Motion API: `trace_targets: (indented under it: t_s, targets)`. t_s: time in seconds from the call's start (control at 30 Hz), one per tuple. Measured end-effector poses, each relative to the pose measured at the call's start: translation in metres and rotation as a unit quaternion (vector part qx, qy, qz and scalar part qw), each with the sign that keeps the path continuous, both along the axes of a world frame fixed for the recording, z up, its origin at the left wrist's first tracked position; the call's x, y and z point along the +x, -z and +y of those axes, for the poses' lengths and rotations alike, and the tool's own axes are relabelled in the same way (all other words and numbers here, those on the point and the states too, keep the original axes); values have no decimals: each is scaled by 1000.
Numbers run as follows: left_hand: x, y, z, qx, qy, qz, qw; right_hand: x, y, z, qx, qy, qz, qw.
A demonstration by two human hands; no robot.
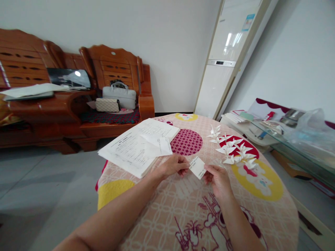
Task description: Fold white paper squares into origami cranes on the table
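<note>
A small square of printed white paper (198, 168) is held up between my two hands, just above the table. My left hand (178, 165) pinches its left corner between thumb and fingers. On the opposite side, my right hand (216, 177) grips the right corner the same way. Left of the hands lies a stack of printed sheets (128, 150), with loose, partly folded pieces of paper (157, 144) on top. Several folded white paper cranes (235, 148) stand in a cluster to the right, beyond my right hand.
A patterned cloth (154, 216) covers the round table. Close on the right, a glass shelf (295, 144) carries papers, a plastic bag (309, 129) and small items. Behind at left are carved wooden chairs (112, 62) with bags; a tall white air conditioner (214, 83) stands at the back.
</note>
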State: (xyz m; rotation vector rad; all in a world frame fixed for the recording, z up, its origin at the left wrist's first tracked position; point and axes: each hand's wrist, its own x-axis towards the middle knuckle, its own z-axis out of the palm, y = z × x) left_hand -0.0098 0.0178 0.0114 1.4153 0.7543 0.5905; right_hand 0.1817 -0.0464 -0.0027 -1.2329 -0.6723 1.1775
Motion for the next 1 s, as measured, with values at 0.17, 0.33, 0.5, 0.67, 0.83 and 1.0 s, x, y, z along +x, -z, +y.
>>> trace_targets:
  t_s: [0.17,0.33,0.5,0.67,0.83,1.0]
  targets:
    - [-5,4,7,26,-15,82,996,4,2,-4,-56,-47,-93,993]
    - [-4,8,4,96,-40,189,976,5,7,-3,-75,-55,-260,961]
    - [1,9,1,235,-81,268,931,5,9,2,-33,-37,-424,904]
    - [5,10,0,284,-102,299,905,8,13,5,2,-27,-550,835]
    - [4,10,-1,290,-77,311,902,9,17,9,10,-32,-578,815]
    - [4,9,-6,333,-74,343,875,7,16,11,-9,-55,-609,791]
